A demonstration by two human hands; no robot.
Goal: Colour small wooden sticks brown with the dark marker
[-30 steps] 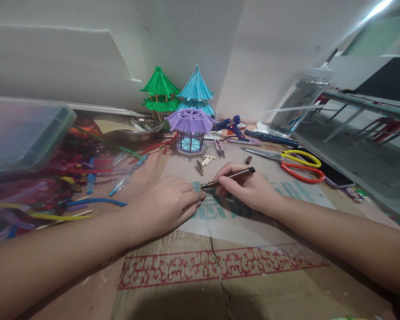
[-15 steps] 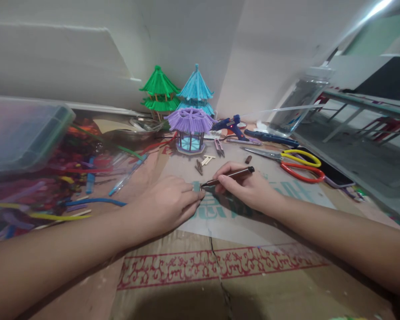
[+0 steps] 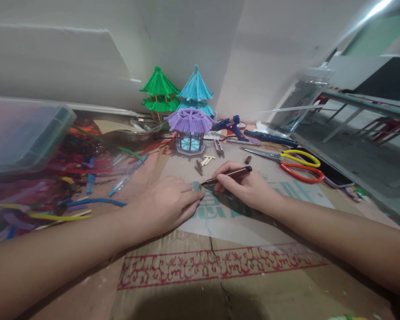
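Observation:
My right hand (image 3: pixel 242 182) grips a brown marker (image 3: pixel 230 174) whose dark tip points left, at or very near a small wooden stick (image 3: pixel 200 187). That stick is pinched in the fingertips of my left hand (image 3: pixel 173 200), which rests on the printed sheet (image 3: pixel 233 229). Just beyond lie a few brown sticks (image 3: pixel 198 167) and several pale sticks (image 3: pixel 207 160). The marker's brown cap (image 3: pixel 248 159) lies apart to the right. Behind stands a small pavilion with a purple fuzzy roof (image 3: pixel 190 121) and brown posts.
Green (image 3: pixel 160 84) and blue (image 3: pixel 196 84) pavilions stand at the back. A glue gun (image 3: pixel 231 124), scissors (image 3: pixel 286 162), a phone (image 3: pixel 330 171) and a clear jar (image 3: pixel 296 104) are at the right. At left, a plastic box (image 3: pixel 26 133) sits over colourful pipe cleaners (image 3: pixel 53 217).
The marker and my right hand have shifted very slightly, its back end a little to the left. My left hand stays nearly still with the stick.

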